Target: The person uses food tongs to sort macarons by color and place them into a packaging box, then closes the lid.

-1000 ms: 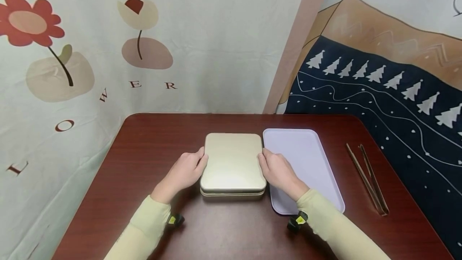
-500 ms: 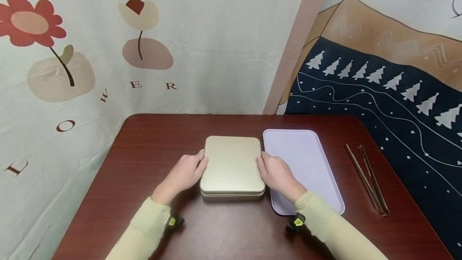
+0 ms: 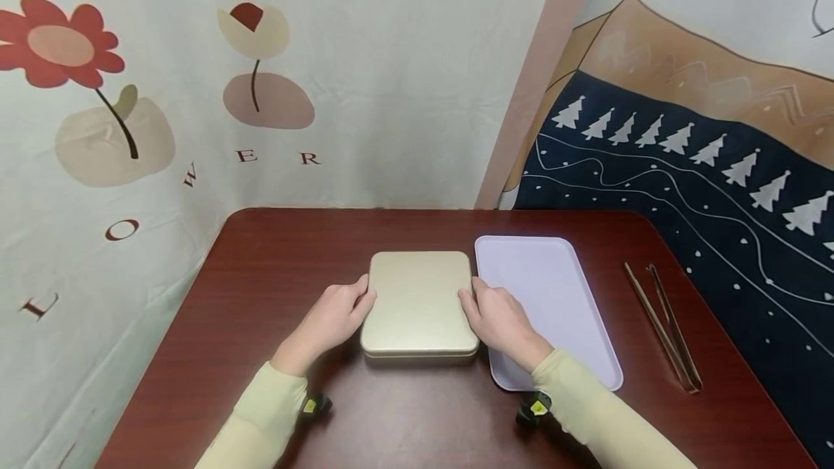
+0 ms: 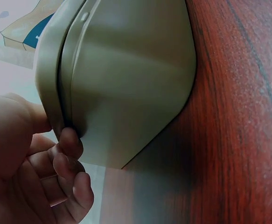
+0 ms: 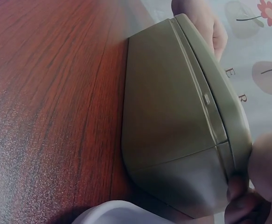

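Observation:
A gold rectangular tin [image 4: 131, 70] stands upright on the table, its lid [image 3: 420, 302] facing up. My left hand [image 3: 331, 315] pinches the lid's left edge between thumb and fingers, and my right hand [image 3: 502, 315] pinches the right edge. In the left wrist view, a thin dark line runs between lid and tin, and fingertips [image 4: 71, 143] lie at that seam. The right wrist view has the lid [image 5: 226, 105] on the tin too, with a narrow dark line along part of the rim. The tin's inside is hidden.
A pale lilac tray [image 3: 541, 273] lies right beside the tin, partly under my right forearm. Metal tongs [image 3: 667, 339] lie farther right on the dark red wooden table [image 3: 274, 259]. Printed cloths [image 3: 404, 93] hang behind the table.
The lid has come down, most at its far side, and sits flatter on the tin. Both hands have kept their hold on its edges. The head view has tilted slightly.

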Demonstrator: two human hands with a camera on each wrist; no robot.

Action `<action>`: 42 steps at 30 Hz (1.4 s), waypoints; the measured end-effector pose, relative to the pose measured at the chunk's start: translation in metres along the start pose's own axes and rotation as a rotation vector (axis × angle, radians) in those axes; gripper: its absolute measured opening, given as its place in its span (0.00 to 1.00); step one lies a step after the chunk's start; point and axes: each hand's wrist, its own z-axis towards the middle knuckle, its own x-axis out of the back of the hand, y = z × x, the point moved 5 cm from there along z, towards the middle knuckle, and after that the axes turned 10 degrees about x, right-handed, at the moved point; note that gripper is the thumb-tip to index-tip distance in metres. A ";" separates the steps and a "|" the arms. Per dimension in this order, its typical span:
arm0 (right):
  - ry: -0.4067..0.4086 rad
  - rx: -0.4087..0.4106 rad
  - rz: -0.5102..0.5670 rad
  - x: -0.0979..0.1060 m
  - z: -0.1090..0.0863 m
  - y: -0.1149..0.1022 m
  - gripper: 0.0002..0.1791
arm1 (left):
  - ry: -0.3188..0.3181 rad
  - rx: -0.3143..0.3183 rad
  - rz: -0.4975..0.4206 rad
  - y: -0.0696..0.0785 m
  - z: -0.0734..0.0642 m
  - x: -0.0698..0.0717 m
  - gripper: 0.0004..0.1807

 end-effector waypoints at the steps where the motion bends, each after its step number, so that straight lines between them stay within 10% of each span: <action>1: 0.000 0.000 -0.001 0.000 0.000 0.000 0.26 | 0.002 -0.004 -0.001 0.001 0.000 0.000 0.21; 14: -0.022 -0.012 -0.004 -0.002 -0.003 0.000 0.30 | -0.060 0.016 0.007 0.003 -0.003 -0.003 0.28; 23: 0.032 0.084 -0.055 0.012 0.008 -0.003 0.40 | 0.050 0.051 0.119 0.013 0.009 0.013 0.44; 29: -0.088 0.214 -0.138 0.006 0.019 -0.012 0.48 | -0.024 0.051 0.243 0.020 0.019 0.000 0.56; 42: -0.222 0.187 -0.216 -0.014 0.028 -0.009 0.53 | -0.090 0.101 0.332 0.013 0.025 -0.017 0.56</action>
